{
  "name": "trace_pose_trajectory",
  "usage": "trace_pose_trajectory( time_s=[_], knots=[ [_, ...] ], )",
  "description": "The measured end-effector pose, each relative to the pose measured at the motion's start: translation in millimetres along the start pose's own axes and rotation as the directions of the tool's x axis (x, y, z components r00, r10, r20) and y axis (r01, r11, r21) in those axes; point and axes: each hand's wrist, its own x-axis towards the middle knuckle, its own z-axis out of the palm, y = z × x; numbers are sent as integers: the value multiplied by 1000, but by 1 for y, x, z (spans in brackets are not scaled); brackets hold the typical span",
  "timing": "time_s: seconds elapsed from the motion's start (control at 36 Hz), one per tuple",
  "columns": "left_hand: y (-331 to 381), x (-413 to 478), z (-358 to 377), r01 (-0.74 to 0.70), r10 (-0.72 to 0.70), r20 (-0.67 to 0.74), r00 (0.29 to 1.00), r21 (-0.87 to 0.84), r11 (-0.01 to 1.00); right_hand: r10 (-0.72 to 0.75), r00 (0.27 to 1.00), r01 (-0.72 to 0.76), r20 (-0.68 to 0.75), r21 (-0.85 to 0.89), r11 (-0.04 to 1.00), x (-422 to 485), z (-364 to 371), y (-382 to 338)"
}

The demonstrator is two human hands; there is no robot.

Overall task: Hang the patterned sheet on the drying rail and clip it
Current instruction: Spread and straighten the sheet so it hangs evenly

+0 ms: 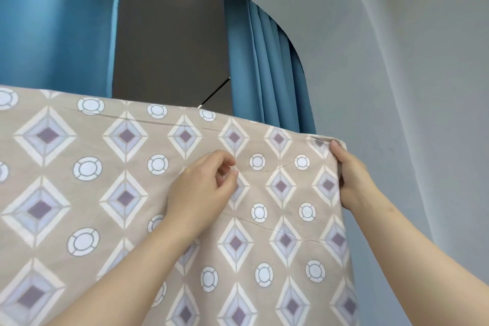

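Grips the right edge of the sheet (105, 193) with the right hand (352, 180), thumb laid over the top corner, the other fingers hidden behind the cloth. Holds the left hand (201, 190) against the front of the sheet just left of that grip and slightly lower, fingers curled, thumb and forefinger tips nearly meeting (cannot tell whether cloth is pinched between them). Hangs folded over its top line from the gripped corner leftward and falls below both hands, with blue curtains (267, 61) above the grip and a grey wall (397, 61) to its right.
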Motion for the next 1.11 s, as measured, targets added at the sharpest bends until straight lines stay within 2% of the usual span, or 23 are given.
trace_pose_trajectory(
  time_s=[0.06,0.14,0.22,0.31,0.36,0.44,0.56,0.61,0.69,0.75,0.81,0.86,0.94,1.03,1.11],
  knots=[
    [1,2,-2,-12,12,-10,1000,24,1000,5,1000,-5,-7,37,999,3,-1,-1],
    [1,3,-6,-38,40,-23,999,77,996,112,983,-101,146,-81,992,-4,2,0],
    [1,8,-10,-97,107,-52,993,168,981,-3,999,6,48,-61,998,-3,0,-10],
    [-1,17,-14,-124,147,-85,985,232,965,26,999,-22,-41,92,995,0,-3,-17],
    [-2,21,-16,-135,167,-109,980,249,959,104,994,-106,23,77,991,-2,-6,-14],
    [-4,27,-16,-204,252,-156,955,274,940,171,968,-162,185,-63,985,-10,-7,-6],
    [-6,50,-18,-239,386,-218,896,494,836,109,974,-107,197,-20,994,-10,1,-13],
    [-4,64,-22,-186,345,-170,923,588,787,98,968,-90,232,-44,995,-9,6,-18],
    [8,83,-28,-58,65,14,998,660,749,107,952,-75,286,-122,990,-9,12,-20],
    [15,94,-27,-49,-65,127,990,728,684,91,958,-50,271,-154,987,-7,17,-21],
    [19,102,-25,-71,-117,203,972,734,676,62,974,-33,219,-132,991,-6,18,-23],
    [20,108,-21,-68,-103,199,975,700,711,27,987,-12,157,-97,995,-3,15,-25],
    [23,112,-14,-42,-26,93,995,661,749,-19,995,27,101,-79,997,0,9,-26],
    [28,114,-1,-43,30,32,999,646,763,-39,995,44,88,-58,997,0,6,-29],
    [39,117,15,-62,55,29,998,615,786,-37,995,42,92,-59,997,2,0,-37]
  ],
)
